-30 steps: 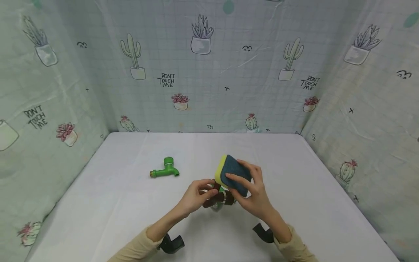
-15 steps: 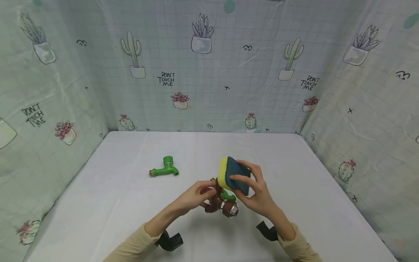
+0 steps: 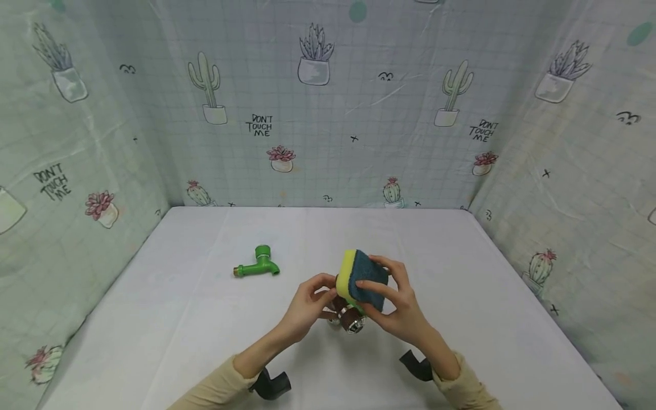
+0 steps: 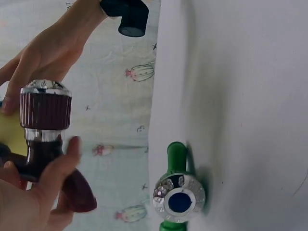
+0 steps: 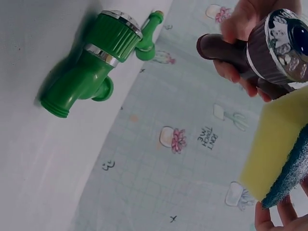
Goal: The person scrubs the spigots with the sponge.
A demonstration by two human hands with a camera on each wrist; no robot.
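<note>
My left hand (image 3: 306,302) holds a dark brown water tap (image 4: 45,110) above the table, its ribbed knob with a chrome cap pointing up in the left wrist view. Pinched between the fingers and thumb of my right hand (image 3: 402,302) is a sponge (image 3: 368,279), yellow on one side with a dark blue-green scouring layer on the other. The yellow side faces the tap and appears to lie against its far end; the sponge hides part of it in the head view. Beneath the hands a green tap (image 5: 91,72) with a chrome-ringed knob lies on the table.
Another green tap (image 3: 258,266) with a brass-coloured threaded end lies farther back, left of centre. The white table (image 3: 205,319) meets cactus-print cloth (image 3: 328,142) at its back and sides. A curved black piece shows by each wrist.
The brown tap has turned in the left hand, its knob swinging downward, then shifting slightly left and up. The sponge moves slightly right, then back left over the tap. The far green tap stays put.
</note>
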